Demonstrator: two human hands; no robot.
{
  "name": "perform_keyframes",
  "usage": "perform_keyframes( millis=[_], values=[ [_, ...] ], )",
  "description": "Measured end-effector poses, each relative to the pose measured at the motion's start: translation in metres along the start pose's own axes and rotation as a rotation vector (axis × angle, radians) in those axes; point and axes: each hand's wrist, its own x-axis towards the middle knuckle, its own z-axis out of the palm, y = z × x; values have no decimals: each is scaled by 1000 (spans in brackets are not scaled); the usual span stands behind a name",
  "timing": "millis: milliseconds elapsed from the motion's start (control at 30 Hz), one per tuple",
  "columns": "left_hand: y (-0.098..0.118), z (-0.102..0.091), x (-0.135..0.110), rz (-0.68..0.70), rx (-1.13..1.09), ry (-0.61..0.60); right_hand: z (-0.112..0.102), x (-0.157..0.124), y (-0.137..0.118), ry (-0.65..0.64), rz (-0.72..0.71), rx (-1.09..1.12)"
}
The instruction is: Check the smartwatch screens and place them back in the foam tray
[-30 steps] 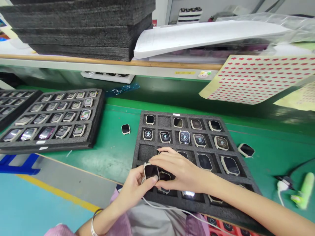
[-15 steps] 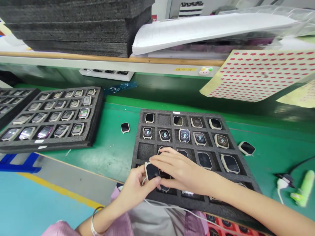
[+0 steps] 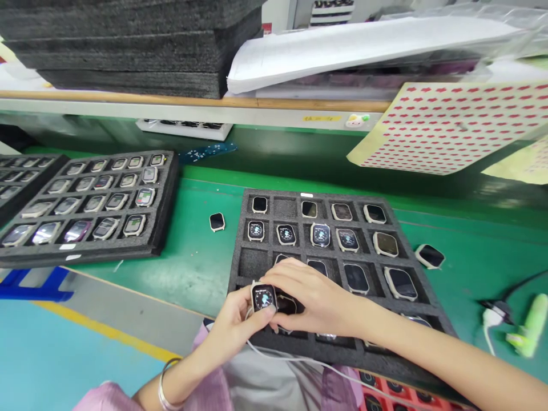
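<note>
In the head view, the left hand [image 3: 237,317] was clamped on a lit watch [image 3: 262,297], its thumb over the near right corner of the screen. The right hand [image 3: 314,297] was curved about the right side of that watch, with fingertips at its far edge; whether it also gripped could not be told. The watch was held above the near left part of a black foam tray [image 3: 252,264], its screen showing a round dial with a pale blue figure. A white cable [image 3: 299,359] ran from beneath the left hand toward the near right.

The tray lay on a green worktop [image 3: 192,240], with other watches in its compartments, several in the second row from the far side also lit. One loose watch [image 3: 217,221] lay to the left of the tray and another watch [image 3: 430,257] just beside its right edge. Farther left stood a filled foam tray [image 3: 169,222]. At the far side, a stack of black foam [image 3: 128,48] and white papers [image 3: 342,48] rested on a shelf [image 3: 171,108].
</note>
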Motion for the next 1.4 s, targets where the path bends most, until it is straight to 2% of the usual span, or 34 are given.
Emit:
perform_keyframes(
  millis=[533,1067,1233,1300,1400],
  values=[
    [1,-1,-1,36,106,25,-5,1,-8,-75,31,-129],
    [3,1,0,44,69,4,-4,4,-10,-85,47,-121],
    [0,2,-3,45,102,31,-13,8,-7,-101,80,-39],
    [-2,3,-3,6,110,51,-18,13,1,-68,113,78],
    [-5,5,-1,-59,121,79,-19,21,19,91,232,151]
  ],
)
